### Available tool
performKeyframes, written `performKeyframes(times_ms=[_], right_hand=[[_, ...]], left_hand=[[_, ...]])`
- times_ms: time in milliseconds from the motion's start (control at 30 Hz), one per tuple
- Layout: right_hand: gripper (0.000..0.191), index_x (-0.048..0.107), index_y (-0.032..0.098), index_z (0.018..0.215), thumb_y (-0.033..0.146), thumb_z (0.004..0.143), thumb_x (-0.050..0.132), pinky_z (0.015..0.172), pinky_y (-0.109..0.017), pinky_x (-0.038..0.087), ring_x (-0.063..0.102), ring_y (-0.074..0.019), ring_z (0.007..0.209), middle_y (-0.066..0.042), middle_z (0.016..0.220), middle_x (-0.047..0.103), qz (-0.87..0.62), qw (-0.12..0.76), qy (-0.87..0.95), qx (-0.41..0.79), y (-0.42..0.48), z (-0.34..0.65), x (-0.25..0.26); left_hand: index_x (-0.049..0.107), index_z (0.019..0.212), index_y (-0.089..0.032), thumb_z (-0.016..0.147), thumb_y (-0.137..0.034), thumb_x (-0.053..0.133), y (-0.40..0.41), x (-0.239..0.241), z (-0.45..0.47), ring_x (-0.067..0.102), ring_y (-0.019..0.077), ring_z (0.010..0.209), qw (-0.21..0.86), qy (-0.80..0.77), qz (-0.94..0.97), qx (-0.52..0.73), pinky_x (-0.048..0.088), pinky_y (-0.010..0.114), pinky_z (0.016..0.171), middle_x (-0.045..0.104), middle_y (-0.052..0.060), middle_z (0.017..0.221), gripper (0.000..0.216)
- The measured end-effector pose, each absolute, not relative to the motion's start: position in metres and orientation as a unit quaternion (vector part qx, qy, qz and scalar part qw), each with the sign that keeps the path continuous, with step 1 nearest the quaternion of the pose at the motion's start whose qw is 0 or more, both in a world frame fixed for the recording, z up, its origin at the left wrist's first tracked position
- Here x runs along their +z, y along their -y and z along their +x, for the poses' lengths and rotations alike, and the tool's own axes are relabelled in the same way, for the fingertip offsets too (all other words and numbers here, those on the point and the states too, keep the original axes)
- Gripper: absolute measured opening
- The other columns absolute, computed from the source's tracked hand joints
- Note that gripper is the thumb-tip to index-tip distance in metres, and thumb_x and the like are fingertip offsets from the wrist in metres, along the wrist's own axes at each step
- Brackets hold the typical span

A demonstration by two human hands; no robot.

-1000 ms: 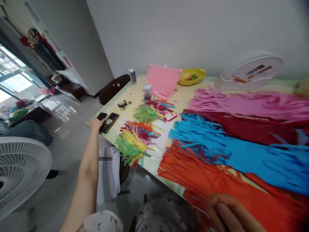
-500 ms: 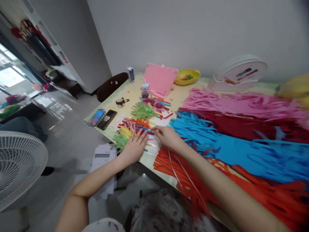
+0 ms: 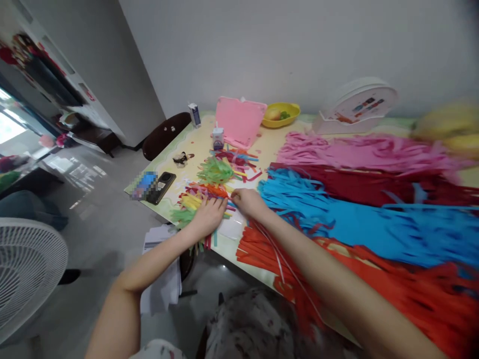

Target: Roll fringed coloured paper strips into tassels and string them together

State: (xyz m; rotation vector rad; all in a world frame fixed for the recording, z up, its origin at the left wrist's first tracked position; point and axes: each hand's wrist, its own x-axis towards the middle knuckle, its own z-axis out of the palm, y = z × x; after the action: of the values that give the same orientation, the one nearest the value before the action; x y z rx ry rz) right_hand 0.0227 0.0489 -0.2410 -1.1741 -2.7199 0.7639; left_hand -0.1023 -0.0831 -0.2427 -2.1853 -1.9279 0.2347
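My left hand (image 3: pixel 210 215) is over a bundle of multicoloured paper strips (image 3: pixel 190 201), its fingers bent down on them. Green, yellow, pink and orange ends stick out around it, and a few hang past the table edge below. Close by on the right, my right hand (image 3: pixel 249 202) is closed in a pinch, its fingertips near the bundle's end. A thin pale string (image 3: pixel 279 262) runs from beneath that hand toward my lap; the pinch itself is partly hidden. Just beyond lies another bundle of paper strips (image 3: pixel 215 170), green at the front.
Fringed paper sheets in pink (image 3: pixel 359 149), dark red (image 3: pixel 337 182), blue (image 3: pixel 359 217) and orange (image 3: pixel 374 279) cover the table's right side. A phone (image 3: pixel 161 188), drink carton (image 3: pixel 217 138), pink tablet case (image 3: pixel 239 119) and yellow fruit bowl (image 3: pixel 281 115) stand around. A fan (image 3: pixel 30 279) is at left.
My left hand's spread fingers have drawn closer together on the strips, and some strips now hang below it. My right hand stays beside it, more tightly curled. The camera view has shifted slightly.
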Motion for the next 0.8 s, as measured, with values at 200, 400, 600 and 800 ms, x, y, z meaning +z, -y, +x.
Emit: performKeyframes(times_ms=[200, 400, 600, 800], right_hand=[[0.024, 0.072, 0.017, 0.11, 0.026, 0.094, 0.057, 0.09, -0.032, 0.049, 0.069, -0.0205, 0.102, -0.01, 0.107, 0.075, -0.375, 0.009, 0.885, 0.277, -0.049, 0.021, -0.24], [0.026, 0.067, 0.015, 0.106, 0.038, 0.095, 0.06, 0.089, -0.04, 0.055, 0.067, -0.0192, 0.098, -0.006, 0.108, 0.07, -0.369, -0.038, 0.879, 0.3, -0.051, 0.029, -0.232], [0.028, 0.064, 0.015, 0.114, 0.036, 0.095, 0.06, 0.09, -0.042, 0.054, 0.065, -0.0206, 0.103, -0.009, 0.116, 0.066, -0.389, -0.053, 0.875, 0.284, -0.04, 0.035, -0.229], [0.03, 0.063, 0.016, 0.118, 0.036, 0.095, 0.06, 0.09, -0.042, 0.055, 0.065, -0.0211, 0.104, -0.009, 0.12, 0.065, -0.406, -0.047, 0.863, 0.296, -0.036, 0.034, -0.23]], left_hand=[[0.051, 0.139, -0.009, 0.098, -0.015, 0.04, 0.064, -0.236, -0.113, 0.054, 0.0297, 0.125, 0.1, 0.615, -0.779, 0.064, 0.038, 0.048, 0.108, 0.059, 0.02, 0.131, 0.043], [0.055, 0.134, -0.008, 0.097, -0.013, 0.042, 0.054, -0.246, -0.129, 0.055, 0.0274, 0.127, 0.054, 0.569, -0.82, 0.038, 0.04, 0.044, 0.108, 0.061, 0.02, 0.134, 0.04], [0.056, 0.134, -0.007, 0.091, -0.014, 0.051, 0.05, -0.242, -0.136, 0.058, 0.0272, 0.123, 0.023, 0.555, -0.83, 0.04, 0.044, 0.04, 0.105, 0.062, 0.019, 0.134, 0.043], [0.051, 0.138, -0.004, 0.088, -0.023, 0.058, 0.054, -0.24, -0.138, 0.053, 0.0317, 0.129, 0.002, 0.55, -0.834, 0.03, 0.04, 0.045, 0.109, 0.055, 0.023, 0.14, 0.054]])
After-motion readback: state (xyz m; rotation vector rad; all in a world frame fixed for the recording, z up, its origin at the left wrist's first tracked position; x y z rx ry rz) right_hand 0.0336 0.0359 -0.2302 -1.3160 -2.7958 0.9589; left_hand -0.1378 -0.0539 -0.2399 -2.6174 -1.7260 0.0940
